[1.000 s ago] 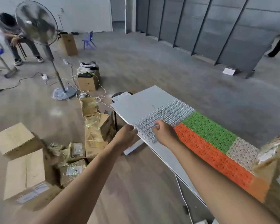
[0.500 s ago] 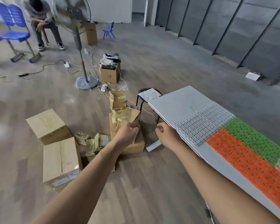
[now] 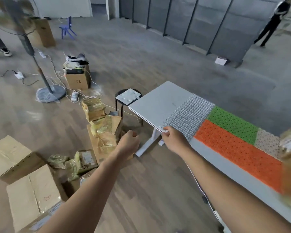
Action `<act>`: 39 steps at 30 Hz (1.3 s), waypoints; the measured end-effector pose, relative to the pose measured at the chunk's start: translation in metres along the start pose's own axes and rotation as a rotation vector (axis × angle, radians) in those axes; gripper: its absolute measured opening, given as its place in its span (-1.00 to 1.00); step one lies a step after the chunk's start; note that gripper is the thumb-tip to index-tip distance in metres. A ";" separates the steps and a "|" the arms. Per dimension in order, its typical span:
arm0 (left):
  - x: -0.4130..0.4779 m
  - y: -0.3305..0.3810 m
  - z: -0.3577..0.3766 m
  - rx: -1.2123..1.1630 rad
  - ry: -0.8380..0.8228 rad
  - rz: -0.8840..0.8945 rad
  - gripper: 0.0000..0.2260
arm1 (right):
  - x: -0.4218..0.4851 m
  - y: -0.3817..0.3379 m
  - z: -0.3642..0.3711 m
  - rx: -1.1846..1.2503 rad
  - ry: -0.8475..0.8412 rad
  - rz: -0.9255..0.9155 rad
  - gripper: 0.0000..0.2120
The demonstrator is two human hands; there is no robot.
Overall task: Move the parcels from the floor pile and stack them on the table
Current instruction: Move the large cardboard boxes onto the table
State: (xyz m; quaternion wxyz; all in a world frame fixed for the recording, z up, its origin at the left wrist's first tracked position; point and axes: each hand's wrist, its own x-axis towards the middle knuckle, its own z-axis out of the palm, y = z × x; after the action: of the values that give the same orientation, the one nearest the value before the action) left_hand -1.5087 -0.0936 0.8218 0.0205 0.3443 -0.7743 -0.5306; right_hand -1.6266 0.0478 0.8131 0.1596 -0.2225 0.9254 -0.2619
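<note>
Beside the white table (image 3: pixel 160 101), at whose front edge the right hand (image 3: pixel 172 140) pinches the white grid mat (image 3: pixel 188 115), two closed cardboard boxes (image 3: pixel 32 195) flank the floor pile of parcels (image 3: pixel 102 130), above which the left hand (image 3: pixel 129 142) curls empty.

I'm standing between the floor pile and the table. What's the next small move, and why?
Probably lower the left hand to the leaning parcel stack and grip the nearest parcel. That hand is curled, holds nothing, and hangs just above the stack, while the right hand is at the table edge by the grey mat, farther from the parcels.
</note>
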 end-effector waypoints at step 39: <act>0.147 0.151 0.563 1.098 -0.814 0.611 -0.17 | 0.020 0.502 -0.144 -0.129 -0.066 0.851 -0.24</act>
State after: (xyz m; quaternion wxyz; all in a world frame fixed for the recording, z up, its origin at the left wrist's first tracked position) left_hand -1.9212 0.3094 0.6534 -0.2960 -0.1490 -0.9353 -0.1239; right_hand -1.8682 0.4813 0.6475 0.2686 0.1610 0.9436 -0.1072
